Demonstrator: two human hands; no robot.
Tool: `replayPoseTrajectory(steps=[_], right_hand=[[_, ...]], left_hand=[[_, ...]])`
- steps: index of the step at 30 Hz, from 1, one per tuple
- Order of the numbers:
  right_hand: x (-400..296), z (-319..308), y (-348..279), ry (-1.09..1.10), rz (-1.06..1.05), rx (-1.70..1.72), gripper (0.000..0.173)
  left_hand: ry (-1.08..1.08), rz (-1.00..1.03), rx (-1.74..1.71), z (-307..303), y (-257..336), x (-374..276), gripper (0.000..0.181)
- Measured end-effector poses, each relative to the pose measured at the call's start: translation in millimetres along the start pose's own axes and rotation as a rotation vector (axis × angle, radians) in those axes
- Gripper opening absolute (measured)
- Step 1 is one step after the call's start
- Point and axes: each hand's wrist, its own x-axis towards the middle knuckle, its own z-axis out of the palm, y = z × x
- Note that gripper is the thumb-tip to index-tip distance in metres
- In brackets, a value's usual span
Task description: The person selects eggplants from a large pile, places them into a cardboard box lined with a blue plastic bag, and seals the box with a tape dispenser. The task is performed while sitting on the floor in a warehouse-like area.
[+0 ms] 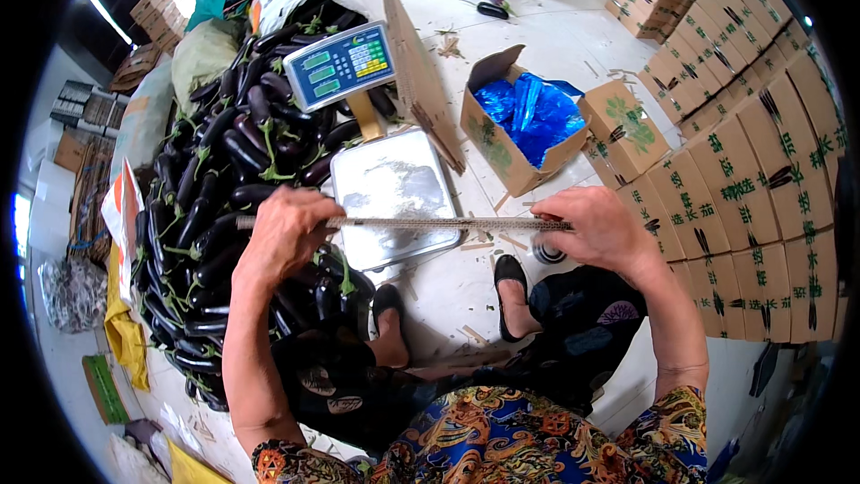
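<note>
My left hand (pixel 290 228) and my right hand (pixel 594 222) grip the two ends of a folded-flat cardboard piece (pixel 437 222), seen edge-on and held level above my feet. Beneath it lies the steel platform of a digital scale (pixel 396 181), whose display panel (pixel 341 66) stands at its far end. A large heap of eggplants (pixel 235 148) spreads beside my left hand. Beyond my right hand stands an open carton (pixel 500 154) with crumpled blue plastic film (pixel 531 111) inside. Flat cardboard sheets (pixel 420 74) lean upright between the scale and that carton.
Stacked printed cartons (pixel 732 195) form a wall at the right. A closed carton (pixel 625 122) stands beside the open one. Several loose eggplants (pixel 492 10) and cardboard scraps lie on the tiled floor. Full sacks (pixel 205 54) border the heap, and a yellow sack (pixel 125 333) lies at the left.
</note>
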Motion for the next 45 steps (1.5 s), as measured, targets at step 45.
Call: replayPoseTrajectory(steps=[45], right_hand=[[28.7,73.7,-48.9,-0.241,0.361,0.999,0.066]], left_hand=[[0.641,-0.617,-1.058,44.1,-34.5,52.4,0.055]])
